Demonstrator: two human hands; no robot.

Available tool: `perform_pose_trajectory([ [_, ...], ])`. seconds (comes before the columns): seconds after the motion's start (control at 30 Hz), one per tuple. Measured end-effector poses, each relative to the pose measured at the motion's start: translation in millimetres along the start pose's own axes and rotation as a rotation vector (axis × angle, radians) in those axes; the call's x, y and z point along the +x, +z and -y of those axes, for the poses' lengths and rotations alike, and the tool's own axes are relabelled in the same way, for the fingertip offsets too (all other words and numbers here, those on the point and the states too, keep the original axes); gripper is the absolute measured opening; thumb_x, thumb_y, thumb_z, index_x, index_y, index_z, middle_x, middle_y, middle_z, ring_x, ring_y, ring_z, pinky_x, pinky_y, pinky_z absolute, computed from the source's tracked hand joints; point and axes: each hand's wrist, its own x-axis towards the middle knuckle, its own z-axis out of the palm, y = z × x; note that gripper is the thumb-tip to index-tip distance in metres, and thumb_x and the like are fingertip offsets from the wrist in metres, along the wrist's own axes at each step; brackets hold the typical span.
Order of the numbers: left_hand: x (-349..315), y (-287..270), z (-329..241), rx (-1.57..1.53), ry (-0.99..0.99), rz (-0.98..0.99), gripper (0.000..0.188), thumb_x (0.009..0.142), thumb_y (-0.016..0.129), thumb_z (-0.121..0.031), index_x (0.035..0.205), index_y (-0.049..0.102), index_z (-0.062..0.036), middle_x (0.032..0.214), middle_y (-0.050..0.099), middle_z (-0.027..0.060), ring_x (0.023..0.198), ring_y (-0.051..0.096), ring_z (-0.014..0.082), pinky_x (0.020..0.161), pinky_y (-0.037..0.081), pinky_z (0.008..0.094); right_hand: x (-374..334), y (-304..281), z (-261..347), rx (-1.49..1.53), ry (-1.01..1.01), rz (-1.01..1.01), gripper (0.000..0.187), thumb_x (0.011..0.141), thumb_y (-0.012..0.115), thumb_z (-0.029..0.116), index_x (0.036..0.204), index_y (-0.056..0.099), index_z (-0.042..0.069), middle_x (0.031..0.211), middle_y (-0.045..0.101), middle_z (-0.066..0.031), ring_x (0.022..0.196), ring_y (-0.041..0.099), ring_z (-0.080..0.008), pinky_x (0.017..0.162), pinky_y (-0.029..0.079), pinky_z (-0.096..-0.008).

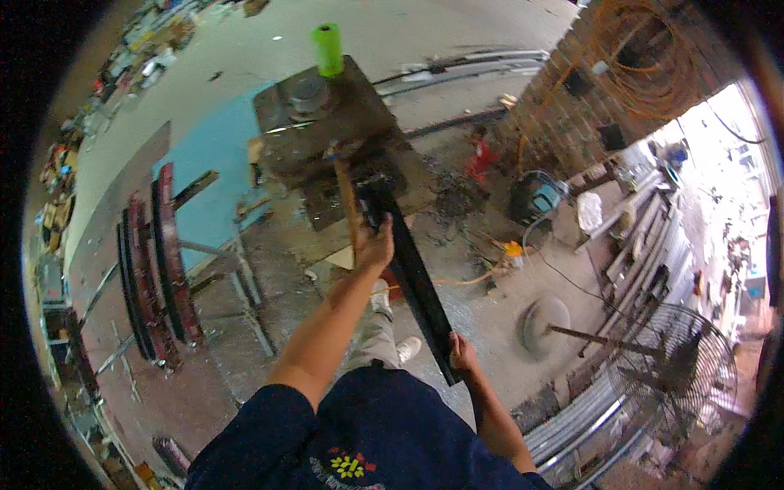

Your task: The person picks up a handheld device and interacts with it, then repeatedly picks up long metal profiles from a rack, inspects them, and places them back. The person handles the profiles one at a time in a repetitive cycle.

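Note:
A long black metal bar (412, 273) runs from a dark, dirty steel workbench (310, 135) back toward my body. My right hand (461, 355) grips the bar's near end. My left hand (373, 245) is closed around the wooden handle of a hammer (345, 192), just left of the bar. The handle points up toward the bench, where the bar's far end lies. A bright green cylinder (328, 49) stands upright at the bench's far edge, beside a grey round part (309, 91).
Curved rusty metal rings (163, 261) lean on a frame to the left. A standing fan (674, 371) and its round base (545, 322) are at the right, with stacked metal profiles (588, 425) below. Orange cable (645, 57) hangs on the brick wall above a blue machine (536, 196).

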Motion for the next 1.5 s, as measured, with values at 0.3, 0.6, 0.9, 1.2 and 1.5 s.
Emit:
perform_pose_trajectory([
  [0.3, -25, 23, 20, -0.035, -0.049, 0.109, 0.067, 0.094, 0.05, -0.052, 0.138, 0.038, -0.0014, 0.139, 0.044, 0.0207, 0.128, 0.041, 0.0281, 0.109, 0.035, 0.0386, 18, 32, -50, 0.246, -0.038, 0.07, 0.043, 0.102, 0.043, 0.038, 0.108, 0.058, -0.001, 0.087, 0.063, -0.0131, 0.079, 0.055, -0.0227, 0.077, 0.047, -0.0375],
  [0.6, -180, 18, 70, -0.617, -0.087, 0.189, 0.047, 0.096, 0.06, -0.023, 0.136, 0.042, -0.0049, 0.13, 0.054, 0.0075, 0.115, 0.052, 0.0197, 0.102, 0.042, 0.0333, -131, -37, -129, -0.143, -0.153, -0.159, 0.036, 0.1, 0.046, 0.035, 0.101, 0.06, 0.002, 0.084, 0.065, -0.0174, 0.075, 0.061, -0.0288, 0.068, 0.047, -0.0406],
  [0.9, -279, -125, -40, -0.099, 0.273, 0.154, 0.05, 0.096, 0.058, -0.03, 0.132, 0.04, -0.0007, 0.124, 0.055, 0.0137, 0.117, 0.05, 0.0193, 0.097, 0.041, 0.0352, -86, -17, 121, -0.139, -0.644, -0.185, 0.031, 0.089, 0.063, 0.034, 0.097, 0.06, 0.003, 0.082, 0.063, -0.0208, 0.075, 0.062, -0.0415, 0.064, 0.048, -0.0451],
  [1.2, -174, -286, -95, 0.022, 0.12, -0.493, 0.043, 0.1, 0.046, -0.037, 0.119, 0.052, 0.0005, 0.105, 0.064, 0.0246, 0.096, 0.061, 0.039, 0.083, 0.047, 0.0419, -92, 44, 236, -0.178, -1.014, -0.391, 0.029, 0.093, 0.059, 0.028, 0.103, 0.06, 0.001, 0.107, 0.057, -0.0219, 0.098, 0.056, -0.0391, 0.082, 0.045, -0.0456],
  [1.5, -51, -519, -92, 0.524, -0.083, -0.471, 0.05, 0.096, 0.05, -0.048, 0.105, 0.066, -0.0007, 0.088, 0.068, 0.0217, 0.078, 0.065, 0.0363, 0.067, 0.049, 0.046, -45, 100, -42, -0.492, -0.44, -0.379, 0.035, 0.094, 0.056, 0.032, 0.089, 0.064, -0.001, 0.092, 0.064, -0.0221, 0.087, 0.058, -0.0405, 0.076, 0.046, -0.0476],
])
